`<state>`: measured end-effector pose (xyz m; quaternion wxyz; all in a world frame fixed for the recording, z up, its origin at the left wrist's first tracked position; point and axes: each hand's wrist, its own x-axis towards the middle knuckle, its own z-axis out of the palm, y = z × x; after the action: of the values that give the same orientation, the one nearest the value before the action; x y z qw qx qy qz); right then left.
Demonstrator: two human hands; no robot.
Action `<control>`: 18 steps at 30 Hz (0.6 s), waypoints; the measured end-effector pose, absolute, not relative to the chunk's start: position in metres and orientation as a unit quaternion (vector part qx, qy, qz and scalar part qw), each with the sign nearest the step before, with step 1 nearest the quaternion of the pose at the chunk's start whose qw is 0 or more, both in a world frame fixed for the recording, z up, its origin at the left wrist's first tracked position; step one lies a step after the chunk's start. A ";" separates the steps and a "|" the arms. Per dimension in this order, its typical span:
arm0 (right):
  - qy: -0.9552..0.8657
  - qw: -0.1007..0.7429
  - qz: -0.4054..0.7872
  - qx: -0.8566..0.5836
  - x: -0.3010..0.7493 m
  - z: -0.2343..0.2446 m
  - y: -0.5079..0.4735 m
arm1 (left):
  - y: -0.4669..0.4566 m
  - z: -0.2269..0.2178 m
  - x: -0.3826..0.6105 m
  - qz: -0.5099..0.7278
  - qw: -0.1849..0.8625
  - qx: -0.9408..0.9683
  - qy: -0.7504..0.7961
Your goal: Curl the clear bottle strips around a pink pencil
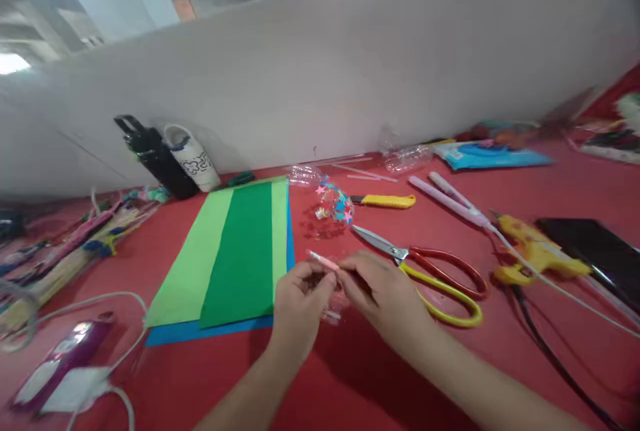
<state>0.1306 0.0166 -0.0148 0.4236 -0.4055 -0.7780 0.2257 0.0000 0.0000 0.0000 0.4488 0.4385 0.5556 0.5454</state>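
Observation:
Between the fingertips of both hands is a thin, short pink-and-white stick (323, 260), whose exact kind I cannot make out. My left hand (301, 299) pinches it from the left, and my right hand (383, 292) closes on its right end. Some clear plastic (332, 315) shows below the fingers, partly hidden. Just beyond the hands stands a clear plastic piece with blue and pink star stickers (340, 203). Scissors (397, 254) with red and yellow handles lie open beside my right hand. Behind them rests a yellow box cutter (387, 201).
Green and blue sheets (245, 251) lie left of the hands. A black bottle (163, 161) and a white cup (193, 157) lean near the wall. On the right are a pink hair straightener (450, 201), a yellow glue gun (535, 251) with cords, and a phone (595, 251).

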 end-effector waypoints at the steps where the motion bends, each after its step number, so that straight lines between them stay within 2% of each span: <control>1: -0.778 0.420 0.229 -0.408 0.131 -0.015 0.017 | 0.000 0.000 0.001 0.547 0.450 0.439 0.553; 12: -0.753 0.398 0.274 -0.446 0.132 -0.006 0.016 | -0.001 -0.009 -0.002 0.522 0.415 0.503 0.550; 18: -0.757 0.384 0.271 -0.453 0.133 -0.005 0.017 | 0.002 -0.004 -0.003 0.526 0.442 0.478 0.548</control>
<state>0.1327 0.0171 -0.0049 0.3845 -0.4534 -0.7573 0.2705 -0.0027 0.0015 -0.0044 0.4420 0.4775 0.5479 0.5257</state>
